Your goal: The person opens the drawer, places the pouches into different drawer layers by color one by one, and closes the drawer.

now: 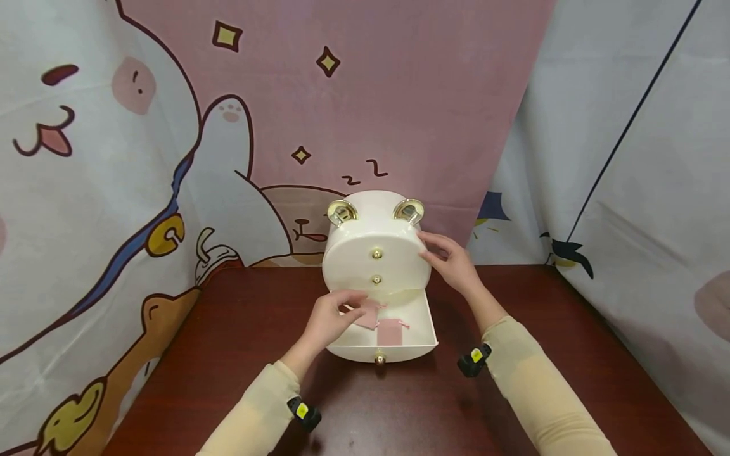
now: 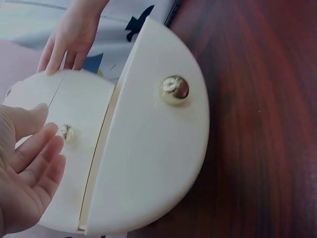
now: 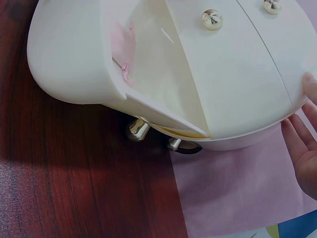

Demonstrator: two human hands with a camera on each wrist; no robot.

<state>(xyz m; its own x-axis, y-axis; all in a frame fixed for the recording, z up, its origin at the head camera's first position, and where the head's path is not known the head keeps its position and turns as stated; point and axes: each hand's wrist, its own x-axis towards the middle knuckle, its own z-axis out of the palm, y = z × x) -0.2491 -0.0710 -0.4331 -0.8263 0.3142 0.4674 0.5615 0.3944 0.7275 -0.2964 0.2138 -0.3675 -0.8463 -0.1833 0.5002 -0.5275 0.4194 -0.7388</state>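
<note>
A glossy cream storage box [image 1: 396,263] with gold round knobs and two gold ears stands on the table. Its bottom drawer [image 1: 353,353] is pulled out. Inside lie a pink drawstring pouch [image 1: 390,333] and a second pink pouch [image 1: 368,315], partly hidden by the left hand. That left hand [image 1: 329,320] hovers over the drawer's left side, fingers loosely bent, nothing visible between them in the left wrist view. The right hand [image 1: 454,265] touches the box's upper right side, thumb [image 3: 311,88] at the front edge and relaxed fingers along the side.
Dark red-brown wooden table [image 1: 239,354] surrounds the box. Behind it hangs a pink cloth [image 1: 399,95] printed with cartoon animals, and a pale cloth [image 1: 639,190] covers the right side. Gold legs [image 3: 137,130] show under the box.
</note>
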